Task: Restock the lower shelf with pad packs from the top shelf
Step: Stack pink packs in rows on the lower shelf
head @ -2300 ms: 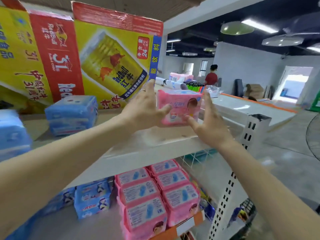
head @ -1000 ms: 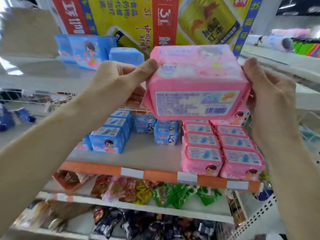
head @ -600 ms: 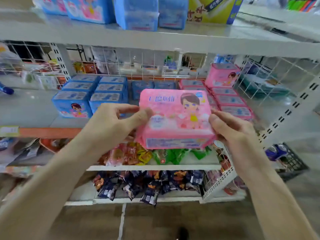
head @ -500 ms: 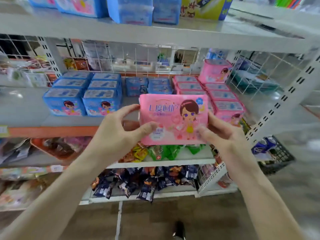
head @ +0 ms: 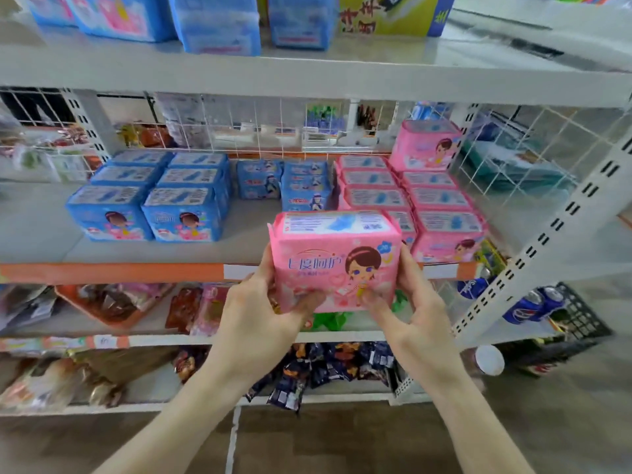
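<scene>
I hold a pink pad pack (head: 337, 260) upright with both hands, its cartoon face toward me. My left hand (head: 263, 313) grips its lower left corner and my right hand (head: 408, 309) grips its lower right. The pack hovers at the front edge of the lower shelf (head: 113, 271), just left of the rows of pink pad packs (head: 441, 200). Blue pad packs (head: 147, 200) fill the shelf's left part. More blue packs (head: 215, 22) stand on the top shelf (head: 307, 75) above.
One pink pack (head: 425, 145) stands on top of the back right row. A wire grid backs the shelf and a slanted white upright (head: 554, 234) stands at the right. Snack bags (head: 113, 302) fill the shelves below. A black crate of drink cans (head: 547, 302) sits right.
I brought the pink pack down from the top shelf to the lower shelf's level. In the last half second it rose slightly and moved in toward the shelf's front edge.
</scene>
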